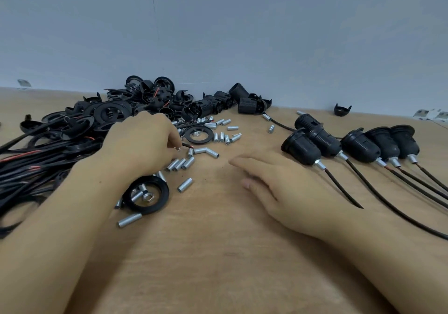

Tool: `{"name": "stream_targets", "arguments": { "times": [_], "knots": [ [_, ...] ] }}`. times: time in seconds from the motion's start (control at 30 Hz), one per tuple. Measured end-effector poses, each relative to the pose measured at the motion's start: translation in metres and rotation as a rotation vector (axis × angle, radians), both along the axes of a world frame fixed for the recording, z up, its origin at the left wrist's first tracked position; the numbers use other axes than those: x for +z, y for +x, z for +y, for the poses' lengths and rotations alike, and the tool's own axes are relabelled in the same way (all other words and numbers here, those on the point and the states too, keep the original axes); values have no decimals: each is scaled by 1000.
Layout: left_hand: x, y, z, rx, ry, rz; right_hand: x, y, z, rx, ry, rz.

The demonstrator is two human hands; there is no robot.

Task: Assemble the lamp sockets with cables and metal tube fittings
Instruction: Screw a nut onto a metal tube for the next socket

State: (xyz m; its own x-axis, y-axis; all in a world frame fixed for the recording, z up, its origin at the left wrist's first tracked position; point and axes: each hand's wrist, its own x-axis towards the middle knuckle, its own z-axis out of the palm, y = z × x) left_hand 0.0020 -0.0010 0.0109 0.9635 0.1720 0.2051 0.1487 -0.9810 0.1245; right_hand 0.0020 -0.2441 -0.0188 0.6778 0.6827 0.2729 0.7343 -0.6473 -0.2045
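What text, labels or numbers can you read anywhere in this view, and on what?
None can be read.
Assembled sockets: black bodies, no legible marking.
Metal tubes: plain, threaded, no print.
Pale scraps at the table's far edges: too small and blurred to tell if they carry text.
Wall: blank.

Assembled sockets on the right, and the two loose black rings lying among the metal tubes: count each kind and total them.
Assembled sockets with cable and metal tube, in a row: 5
Loose black rings among the tubes: 2
Total: 7
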Motion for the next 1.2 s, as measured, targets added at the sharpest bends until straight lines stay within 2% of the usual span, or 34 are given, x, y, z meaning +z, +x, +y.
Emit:
{"name": "stream_targets", "arguments": {
  "times": [0.23,0.6,0.7,0.77,0.9,1.03,1.13,1.2],
  "knots": [
    [-4,4,2,-4,-15,20,1,5,-8,-65,119,70],
    [-3,2,-4,-9,45,-36,6,1,-13,-168,349,25],
    [-5,4,-3,-37,-13,-84,5,1,-14,-170,415,15],
    [-4,5,-5,-106,-174,-181,2,3,-15,-188,547,72],
    [-6,-5,-35,-315,-790,-329,1,6,-13,-149,945,405],
    [-16,-12,-68,-448,-1268,-272,4,3,-11,-49,1132,436],
    [-22,-12,-77,-483,-1514,-175,7,2,-11,-31,1193,439],
    [-22,-11,-78,-510,-1612,-145,6,1,-11,-8,1183,445]
  ]
}}
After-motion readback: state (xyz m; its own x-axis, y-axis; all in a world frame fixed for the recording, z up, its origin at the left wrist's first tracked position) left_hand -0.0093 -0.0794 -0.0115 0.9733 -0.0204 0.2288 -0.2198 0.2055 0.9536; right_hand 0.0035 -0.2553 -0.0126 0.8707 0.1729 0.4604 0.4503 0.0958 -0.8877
